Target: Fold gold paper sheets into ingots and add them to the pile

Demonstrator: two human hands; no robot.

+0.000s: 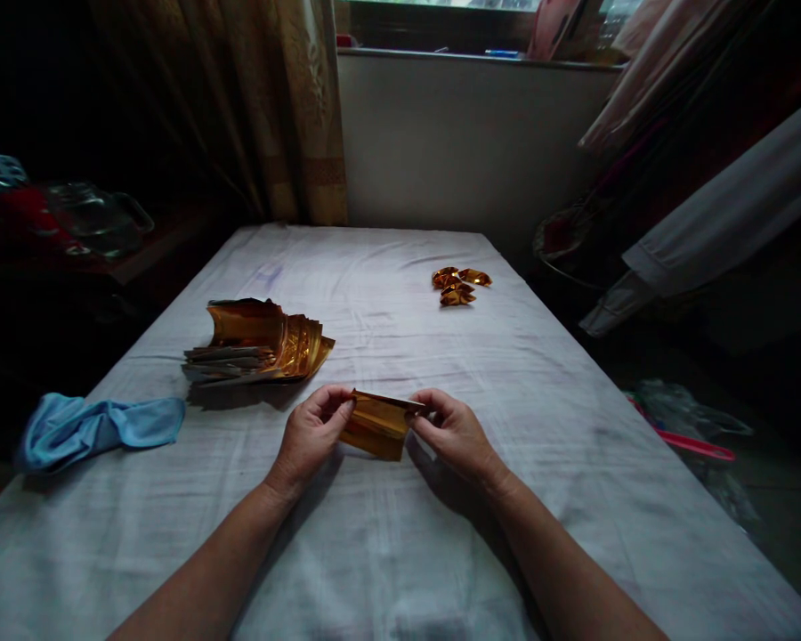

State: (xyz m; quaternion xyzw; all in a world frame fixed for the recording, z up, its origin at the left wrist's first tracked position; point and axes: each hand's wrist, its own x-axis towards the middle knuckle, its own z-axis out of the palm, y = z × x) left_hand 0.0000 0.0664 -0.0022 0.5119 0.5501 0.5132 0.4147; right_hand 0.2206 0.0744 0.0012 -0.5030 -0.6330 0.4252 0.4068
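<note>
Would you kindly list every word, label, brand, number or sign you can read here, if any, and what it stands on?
No text is readable in this view.
Gold sheet held by the left hand and right hand: no lettering visible.
Stack of gold sheets: none visible.
Red object at far left: pale marks, too dark and blurred to read.
Small blue item by the window: too small to tell.

The left arm [220,543] and right arm [567,552], both bare, slant inward from the near side. The left grip [311,438] and right grip [459,438] sit level, facing each other, apart, each thumb [343,415] pinching against bent fingers [327,394]. The wrists [280,481] are nearly straight.
</note>
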